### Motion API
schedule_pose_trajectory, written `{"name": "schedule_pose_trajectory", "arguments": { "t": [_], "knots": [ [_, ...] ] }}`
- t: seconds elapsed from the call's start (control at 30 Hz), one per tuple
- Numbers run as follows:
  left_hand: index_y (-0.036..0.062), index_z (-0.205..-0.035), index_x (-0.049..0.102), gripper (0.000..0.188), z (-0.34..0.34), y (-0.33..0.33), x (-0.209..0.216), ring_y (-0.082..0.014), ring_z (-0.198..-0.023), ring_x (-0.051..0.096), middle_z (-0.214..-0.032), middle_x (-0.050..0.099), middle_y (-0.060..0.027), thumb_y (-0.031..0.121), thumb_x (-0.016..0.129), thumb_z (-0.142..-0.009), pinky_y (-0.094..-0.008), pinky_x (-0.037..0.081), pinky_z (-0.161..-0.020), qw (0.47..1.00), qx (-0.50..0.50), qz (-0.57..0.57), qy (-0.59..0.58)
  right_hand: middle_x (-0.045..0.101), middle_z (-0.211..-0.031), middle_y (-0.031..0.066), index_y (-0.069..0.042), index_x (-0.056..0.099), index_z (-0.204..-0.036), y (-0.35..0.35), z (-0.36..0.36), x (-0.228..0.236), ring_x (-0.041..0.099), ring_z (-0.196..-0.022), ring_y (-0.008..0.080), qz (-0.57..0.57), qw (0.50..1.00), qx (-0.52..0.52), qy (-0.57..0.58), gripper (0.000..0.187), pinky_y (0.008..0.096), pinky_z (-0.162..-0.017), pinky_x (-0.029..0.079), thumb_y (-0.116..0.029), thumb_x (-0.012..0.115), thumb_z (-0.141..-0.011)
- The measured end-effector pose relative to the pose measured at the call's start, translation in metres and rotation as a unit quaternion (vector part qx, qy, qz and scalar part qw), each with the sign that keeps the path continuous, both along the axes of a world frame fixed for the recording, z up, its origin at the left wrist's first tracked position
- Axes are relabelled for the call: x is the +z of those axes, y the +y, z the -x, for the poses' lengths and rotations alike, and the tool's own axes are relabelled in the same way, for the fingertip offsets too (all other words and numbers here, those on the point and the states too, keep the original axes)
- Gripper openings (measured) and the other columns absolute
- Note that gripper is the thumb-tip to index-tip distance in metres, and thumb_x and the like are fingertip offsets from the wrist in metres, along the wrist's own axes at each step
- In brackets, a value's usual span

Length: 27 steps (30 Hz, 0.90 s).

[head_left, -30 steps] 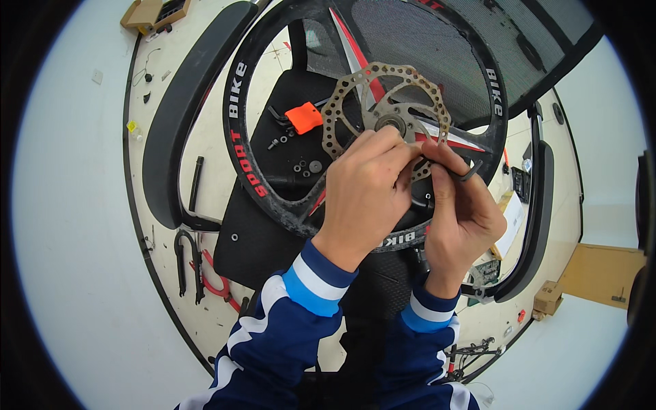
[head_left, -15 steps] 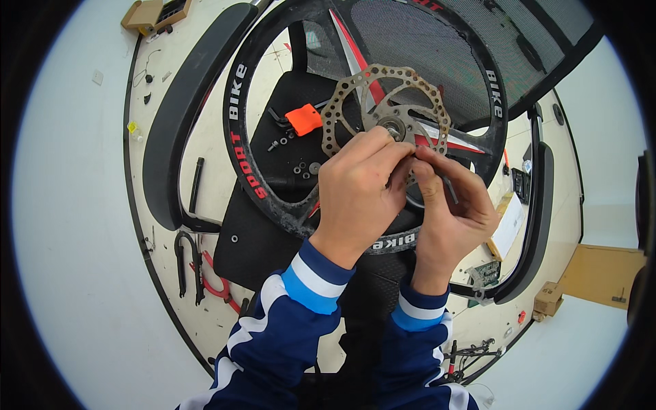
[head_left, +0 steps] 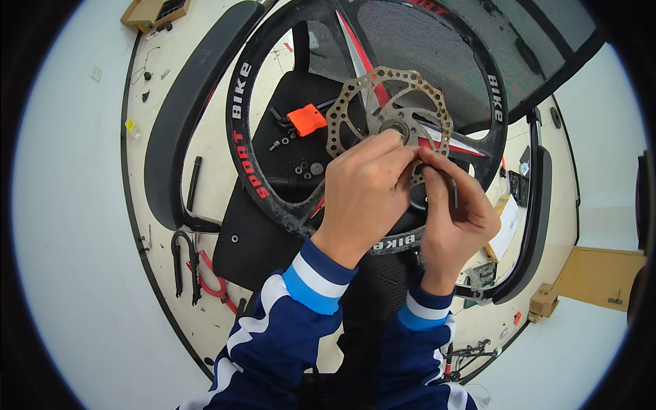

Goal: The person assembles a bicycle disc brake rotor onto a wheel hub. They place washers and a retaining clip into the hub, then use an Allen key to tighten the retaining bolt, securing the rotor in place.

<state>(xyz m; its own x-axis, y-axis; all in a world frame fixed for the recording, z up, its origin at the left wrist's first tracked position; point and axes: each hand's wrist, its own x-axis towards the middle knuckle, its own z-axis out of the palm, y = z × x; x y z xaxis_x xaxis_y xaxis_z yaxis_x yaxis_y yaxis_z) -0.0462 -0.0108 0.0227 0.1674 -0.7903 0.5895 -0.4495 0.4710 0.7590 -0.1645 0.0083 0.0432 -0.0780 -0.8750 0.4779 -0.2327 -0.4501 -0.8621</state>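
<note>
A black wheel with red-and-white spokes lies across a black chair seat. At its hub sits a drilled metal brake disc. My left hand is closed over the disc's near side, thumb and forefinger pinched; what they hold is hidden. Touching those fingertips, my right hand is closed around a dark L-shaped hex key, whose bent arm shows beside the fingers. Left of the hands, an orange hex-key holder, a small bolt and several washers rest on the seat inside the rim.
Padded armrests flank the seat, and a mesh backrest stands beyond the wheel. On the floor lie a black fork, a red bike part and a bike frame. Cardboard boxes stand by the right wall.
My right fingers have shifted slightly and more of the hex key shows. The view has moved a little; both hands remain together at the disc.
</note>
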Motion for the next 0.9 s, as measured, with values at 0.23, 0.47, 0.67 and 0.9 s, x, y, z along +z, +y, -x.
{"name": "schedule_pose_trajectory", "arguments": {
  "t": [0.23, 0.47, 0.67, 0.9],
  "knots": [
    [0.0007, -0.088, 0.072, 0.021, -0.004, 0.0, 0.005, -0.0288, -0.07, 0.061, -0.076, 0.06, -0.0097, -0.007, 0.071, -0.068, -0.0362, 0.048, -0.061, 1.0, -0.018, -0.007, -0.013, 0.063, -0.118, 0.0207, 0.008, 0.066, -0.121, -0.024, 0.033, -0.015, 0.057, -0.113, 0.0262, -0.074, 0.939, 0.295, -0.16, 0.05, 0.0393, -0.101, 0.043, -0.036, 0.056, -0.102],
    [0.0016, -0.086, 0.072, 0.02, -0.01, -0.004, 0.006, -0.0283, -0.07, 0.059, -0.074, 0.06, -0.0093, -0.006, 0.072, -0.068, -0.0364, 0.047, -0.061, 0.999, -0.042, -0.02, -0.028, 0.06, -0.098, 0.0129, 0.001, 0.063, -0.098, -0.051, 0.038, -0.012, 0.056, -0.096, 0.025, -0.064, 0.879, 0.433, -0.19, 0.03, 0.0382, -0.088, 0.046, -0.028, 0.069, -0.092],
    [0.0016, -0.087, 0.074, 0.021, -0.013, -0.003, 0.008, -0.0267, -0.067, 0.06, -0.072, 0.059, -0.0087, -0.006, 0.071, -0.068, -0.0352, 0.047, -0.06, 0.997, -0.049, -0.054, -0.027, 0.057, -0.095, 0.0121, 0.0, 0.065, -0.095, -0.045, 0.037, -0.011, 0.057, -0.087, 0.0239, -0.12, 0.876, 0.418, -0.211, 0.046, 0.0363, -0.079, 0.05, -0.042, 0.081, -0.084],
    [0.0012, -0.087, 0.074, 0.022, -0.013, -0.004, 0.008, -0.0272, -0.067, 0.06, -0.071, 0.059, -0.0094, -0.006, 0.07, -0.067, -0.0351, 0.047, -0.059, 0.998, -0.044, -0.036, -0.037, 0.057, -0.092, 0.0096, -0.002, 0.067, -0.095, -0.047, 0.033, -0.019, 0.059, -0.084, 0.0226, -0.099, 0.877, 0.41, -0.229, 0.048, 0.0364, -0.077, 0.049, -0.042, 0.087, -0.077]
  ]
}}
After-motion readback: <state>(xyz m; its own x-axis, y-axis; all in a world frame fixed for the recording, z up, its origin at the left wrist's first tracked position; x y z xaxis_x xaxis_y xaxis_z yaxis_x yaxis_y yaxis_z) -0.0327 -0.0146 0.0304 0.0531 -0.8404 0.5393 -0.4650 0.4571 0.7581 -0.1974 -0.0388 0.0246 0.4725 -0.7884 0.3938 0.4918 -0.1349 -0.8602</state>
